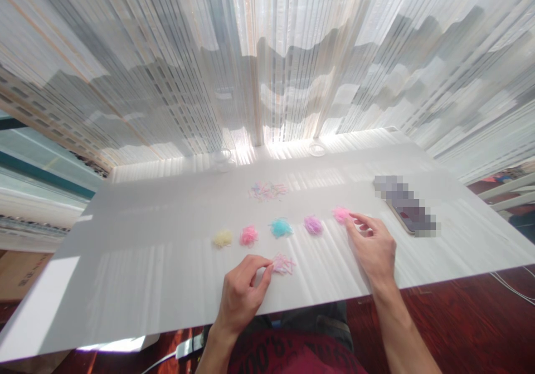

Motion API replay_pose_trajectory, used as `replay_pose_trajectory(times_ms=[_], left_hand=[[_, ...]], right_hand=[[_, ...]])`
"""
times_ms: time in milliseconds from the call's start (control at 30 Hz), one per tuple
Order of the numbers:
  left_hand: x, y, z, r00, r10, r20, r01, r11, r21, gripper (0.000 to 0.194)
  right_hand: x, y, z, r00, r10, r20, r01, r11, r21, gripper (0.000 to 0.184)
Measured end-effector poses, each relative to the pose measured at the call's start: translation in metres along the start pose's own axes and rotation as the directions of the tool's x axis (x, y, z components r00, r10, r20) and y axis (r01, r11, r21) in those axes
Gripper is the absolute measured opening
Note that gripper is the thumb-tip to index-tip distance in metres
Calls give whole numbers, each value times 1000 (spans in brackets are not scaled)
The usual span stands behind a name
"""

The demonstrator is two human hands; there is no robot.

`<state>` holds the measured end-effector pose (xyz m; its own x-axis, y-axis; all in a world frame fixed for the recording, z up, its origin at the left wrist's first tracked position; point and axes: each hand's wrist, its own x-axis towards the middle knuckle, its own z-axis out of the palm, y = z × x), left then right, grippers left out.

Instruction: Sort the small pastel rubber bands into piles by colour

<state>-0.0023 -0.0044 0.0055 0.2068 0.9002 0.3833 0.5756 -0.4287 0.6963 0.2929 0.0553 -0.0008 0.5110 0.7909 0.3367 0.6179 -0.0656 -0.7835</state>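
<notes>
Small piles of thin, short strands lie on a white table [167,240]. My left hand [246,285] is closed in a pinch at the left edge of a loose pinkish-lilac pile [285,264]; whatever is between its fingertips is hidden. With thumb and forefinger together, my right hand [375,247] touches the edge of a bright pink pile [341,214], and I cannot make out what it pinches. Left of that pile, in a row, are a purple pile [313,225], a turquoise pile [281,227], a coral-pink pile [248,235] and a pale yellow pile [222,239].
Farther back lies a spread of mixed-colour strands [268,190]. A phone [403,212], partly blurred, rests to the right. Two clear round items [317,149] stand near the back edge by a sheer striped curtain [284,73]. A white cable [161,362] hangs below the front edge.
</notes>
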Motion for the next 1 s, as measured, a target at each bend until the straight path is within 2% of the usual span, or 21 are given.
replay_pose_trajectory(times_ms=[133,233,333,400,467,533,600,667,767,1000], left_hand=[[2,2,-1,1000,20,-18,-19,999,49,8],[3,2,0,998,58,-23,-55,990,129,12],[4,1,2,996,87,-3,-84,975,206,18],[4,1,3,996,90,18,-92,968,234,17],[3,0,4,996,81,36,-88,966,243,14],[3,0,4,996,73,44,-81,968,238,12],[3,0,3,997,63,47,-72,971,229,11],[2,0,3,997,56,44,-64,973,222,11],[1,0,2,998,43,42,-50,977,209,12],[0,-2,1,998,51,36,-54,993,105,15]], right_hand=[[-1,0,-2,999,36,-30,-35,999,18,35],[-6,-3,-6,997,18,-76,-16,999,34,27],[-21,-11,-9,994,-92,-62,96,994,52,20],[-36,-20,-8,977,-206,59,199,974,104,15],[-52,-31,-4,909,-341,240,296,933,204,11],[-66,-41,1,804,-450,388,352,887,298,10],[-75,-49,8,720,-514,467,380,855,354,10],[-80,-54,13,666,-551,503,406,834,375,12],[-81,-56,16,630,-575,522,433,818,378,13],[-82,-57,16,636,-574,517,417,818,395,15]])
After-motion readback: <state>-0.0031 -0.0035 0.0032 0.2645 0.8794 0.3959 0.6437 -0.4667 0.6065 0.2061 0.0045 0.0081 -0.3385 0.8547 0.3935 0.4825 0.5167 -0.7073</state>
